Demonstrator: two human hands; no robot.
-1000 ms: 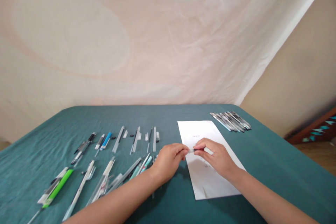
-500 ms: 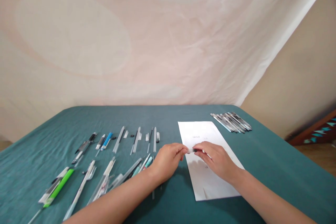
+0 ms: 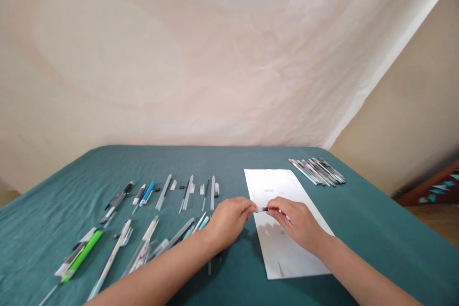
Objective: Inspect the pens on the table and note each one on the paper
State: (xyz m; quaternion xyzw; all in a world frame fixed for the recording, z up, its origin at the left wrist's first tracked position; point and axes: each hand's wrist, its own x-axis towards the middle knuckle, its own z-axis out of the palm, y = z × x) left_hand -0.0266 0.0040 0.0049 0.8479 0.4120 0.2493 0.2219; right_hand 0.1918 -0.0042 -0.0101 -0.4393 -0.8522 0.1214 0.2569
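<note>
Over the left side of a white sheet of paper [image 3: 278, 260], both hands pinch the ends of a small pen [image 3: 261, 209]. Only a short stretch of it shows, whitish at the left and black toward the right; the fingers cover the rest. My left hand [image 3: 229, 222] has thumb and fingertips closed on the whitish end. On the black end, my right hand [image 3: 299, 224] closes its thumb and forefinger. Beyond the hands, faint writing marks the paper. Beside my left forearm lie several pens [image 3: 177, 233], partly covered by the arm.
A row of pens [image 3: 319, 172] lies at the back right. Left of the paper are taken-apart pens, among them clear barrels [image 3: 188, 192], caps [image 3: 173, 185], a blue pen [image 3: 147, 193] and a green pen [image 3: 81, 256]. A green cloth [image 3: 387, 248] covers the table; a pale sheet hangs behind.
My right fingers have shifted slightly right, and more of the pen's black part shows between the hands. The whole view has shifted slightly.
</note>
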